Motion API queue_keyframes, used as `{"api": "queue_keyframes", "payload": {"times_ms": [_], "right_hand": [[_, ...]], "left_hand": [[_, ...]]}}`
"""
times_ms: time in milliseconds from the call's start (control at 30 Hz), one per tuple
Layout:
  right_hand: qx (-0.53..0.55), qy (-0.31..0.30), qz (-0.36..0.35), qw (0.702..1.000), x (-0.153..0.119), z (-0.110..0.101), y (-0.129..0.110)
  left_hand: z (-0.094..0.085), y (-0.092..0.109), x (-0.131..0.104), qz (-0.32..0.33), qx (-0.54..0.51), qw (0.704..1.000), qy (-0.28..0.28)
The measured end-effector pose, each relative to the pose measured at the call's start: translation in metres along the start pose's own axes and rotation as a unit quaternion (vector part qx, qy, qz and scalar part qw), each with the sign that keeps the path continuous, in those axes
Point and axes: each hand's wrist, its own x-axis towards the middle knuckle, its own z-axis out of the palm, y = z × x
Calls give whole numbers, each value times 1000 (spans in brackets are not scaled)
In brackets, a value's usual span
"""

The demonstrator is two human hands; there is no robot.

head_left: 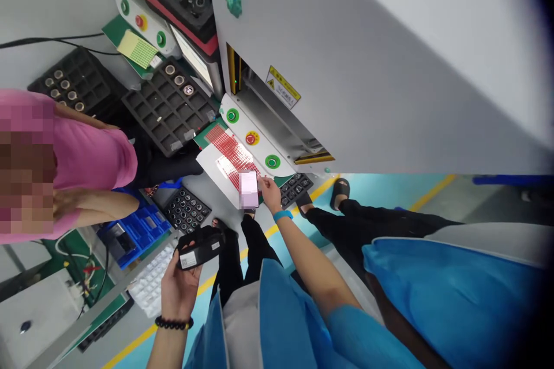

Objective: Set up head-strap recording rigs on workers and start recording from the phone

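Observation:
My left hand (184, 285), with a dark beaded bracelet at the wrist, holds a black device (201, 251) with white labels from below. My right hand (270, 193), wearing a blue wristband, has its fingers pinched together at the right edge of a phone (249, 189) with a lit screen; whether it grips the phone or something small is unclear. Behind the phone lies a sheet of red stickers (229, 150) on white backing, at the front of the machine's button panel (259, 153).
A person in a pink shirt (95, 150) is at the left. Black compartment trays (168, 106) lie beyond the sticker sheet. Blue bins (142, 228) stand lower left. Another person in blue clothing (450, 282) stands at the right. A large grey machine (346, 69) fills the upper right.

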Motion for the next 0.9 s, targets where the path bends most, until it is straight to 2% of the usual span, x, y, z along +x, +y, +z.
{"api": "queue_keyframes", "payload": {"times_ms": [267,667,900], "right_hand": [[-75,68,48,994,10,20,-9],[-106,76,63,989,7,21,-25],[-99,74,63,990,8,20,-21]], "left_hand": [[2,-7,11,-8,-7,1000,-1],[-7,-2,15,-6,-18,1000,-5],[-10,6,13,-1,-18,1000,9]]}}
